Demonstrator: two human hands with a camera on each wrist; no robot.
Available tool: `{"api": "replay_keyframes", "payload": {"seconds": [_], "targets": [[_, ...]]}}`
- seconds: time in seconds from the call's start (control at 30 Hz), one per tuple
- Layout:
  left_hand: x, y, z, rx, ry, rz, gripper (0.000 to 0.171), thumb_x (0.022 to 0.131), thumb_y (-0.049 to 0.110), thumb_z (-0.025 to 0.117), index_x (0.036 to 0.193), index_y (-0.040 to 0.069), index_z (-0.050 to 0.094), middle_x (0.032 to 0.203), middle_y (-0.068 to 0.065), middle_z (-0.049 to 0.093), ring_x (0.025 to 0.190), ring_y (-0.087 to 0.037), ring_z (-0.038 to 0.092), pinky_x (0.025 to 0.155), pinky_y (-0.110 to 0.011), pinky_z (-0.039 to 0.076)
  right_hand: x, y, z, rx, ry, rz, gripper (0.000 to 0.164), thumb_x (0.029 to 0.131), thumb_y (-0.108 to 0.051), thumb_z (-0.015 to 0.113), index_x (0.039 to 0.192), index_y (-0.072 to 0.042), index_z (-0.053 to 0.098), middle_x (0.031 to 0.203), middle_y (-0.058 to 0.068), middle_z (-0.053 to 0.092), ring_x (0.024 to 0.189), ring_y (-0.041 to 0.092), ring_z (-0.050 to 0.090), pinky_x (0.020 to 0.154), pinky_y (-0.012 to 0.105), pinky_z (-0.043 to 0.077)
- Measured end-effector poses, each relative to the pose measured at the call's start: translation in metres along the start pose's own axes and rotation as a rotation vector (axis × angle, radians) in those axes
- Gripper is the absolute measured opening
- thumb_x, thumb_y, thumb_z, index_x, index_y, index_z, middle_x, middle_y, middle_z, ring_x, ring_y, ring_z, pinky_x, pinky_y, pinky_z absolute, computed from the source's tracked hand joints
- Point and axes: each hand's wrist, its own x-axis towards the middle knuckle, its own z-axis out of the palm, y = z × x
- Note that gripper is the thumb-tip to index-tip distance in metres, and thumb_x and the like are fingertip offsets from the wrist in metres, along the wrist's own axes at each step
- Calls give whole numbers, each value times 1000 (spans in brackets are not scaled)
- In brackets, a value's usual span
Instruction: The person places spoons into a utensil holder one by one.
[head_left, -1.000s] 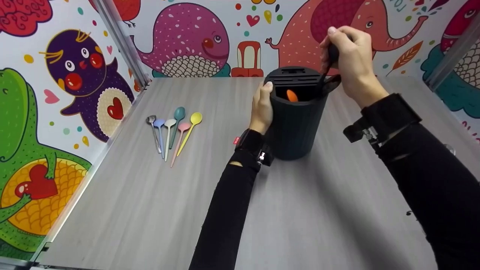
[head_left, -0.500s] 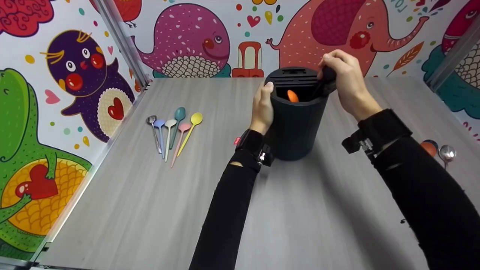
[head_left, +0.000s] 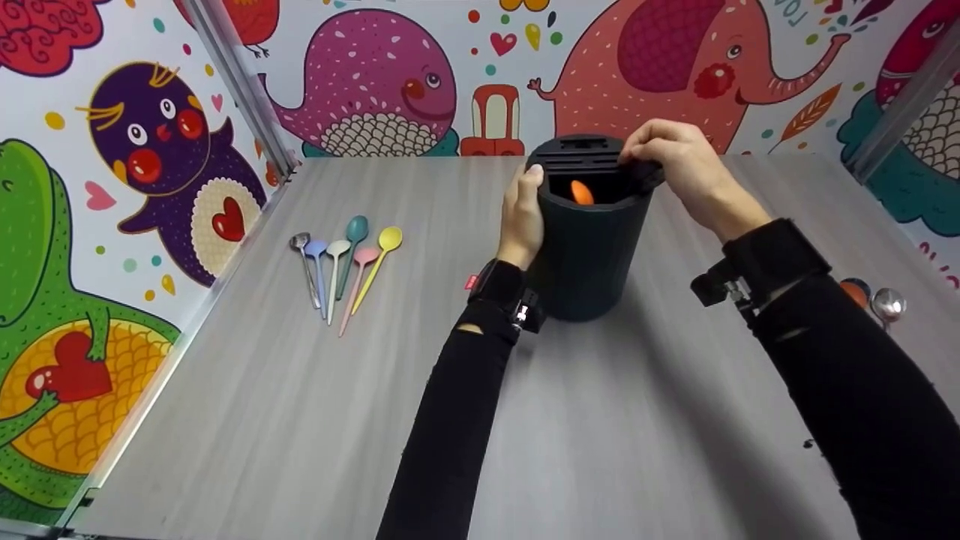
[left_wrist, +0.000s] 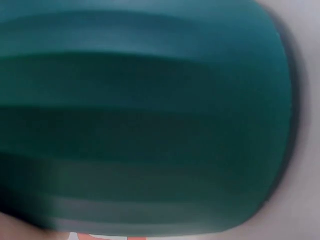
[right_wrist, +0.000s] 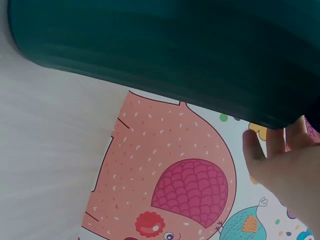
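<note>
A dark green ribbed utensil holder [head_left: 589,262] with a slotted black top stands upright on the table. My left hand [head_left: 521,217] grips its left side, thumb up at the rim. An orange utensil tip [head_left: 581,193] shows in the holder's opening. At the right of the rim, my right hand [head_left: 684,169] pinches the top of a black utensil [head_left: 646,174], whose lower part is hidden inside the holder. The holder's wall [left_wrist: 150,125] fills most of the left wrist view. In the right wrist view, the right hand's fingers [right_wrist: 252,145] curl by the holder's upper edge.
Several spoons in different colours lie fanned out at the left, among them a yellow spoon [head_left: 389,238] and a teal spoon [head_left: 357,228]. At the right edge, a steel spoon [head_left: 889,305] and an orange round piece [head_left: 853,292] lie partly behind the right sleeve. Printed panels border the table.
My right hand has come down from above the holder to its rim, and the black utensil has sunk into the opening with it. The left hand keeps its hold on the holder.
</note>
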Motion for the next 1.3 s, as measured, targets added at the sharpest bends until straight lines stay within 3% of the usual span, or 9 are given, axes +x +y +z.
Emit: {"api": "replay_keyframes", "payload": {"seconds": [0.2,0.53,0.83,1.0,1.13,1.3], "targets": [[0,2,0,3,-1,-10,63,100,37,30,147,-1,49,147,-15,53,131,-19,51,108,-23,35,-2,2,-1,-7,11,-25,23,103,-10,51,97,-2,72,96,3,66,95,21,56,80,27,46],[-2,1,-1,26,9,-28,63,100,39,31,144,0,52,144,-14,56,128,-19,52,106,-24,37,-7,30,19,163,270,-163,24,96,-20,70,91,3,71,86,8,70,89,21,60,79,26,46],[-1,2,-2,37,-7,-42,64,100,37,31,149,1,47,152,-14,49,138,-20,46,110,-22,33,-8,46,37,173,452,-289,25,97,-19,68,93,6,68,88,11,70,87,22,61,78,28,44],[-2,2,-4,57,-13,-54,66,99,40,30,150,0,46,152,-14,48,139,-22,45,110,-24,33,-6,52,45,203,496,-339,18,96,-15,67,92,2,68,89,14,69,86,21,60,77,27,44],[-2,2,-5,58,-14,-54,65,99,40,30,147,1,49,148,-14,52,132,-20,49,108,-26,35,-7,55,47,208,517,-345,20,96,-15,67,94,5,69,90,14,69,86,21,60,78,26,45],[0,3,-4,82,-25,-47,62,99,40,29,139,1,54,139,-14,57,123,-21,53,104,-28,38,-7,55,46,210,525,-346,17,95,-16,68,94,2,70,90,11,69,89,22,61,83,28,47]]}}
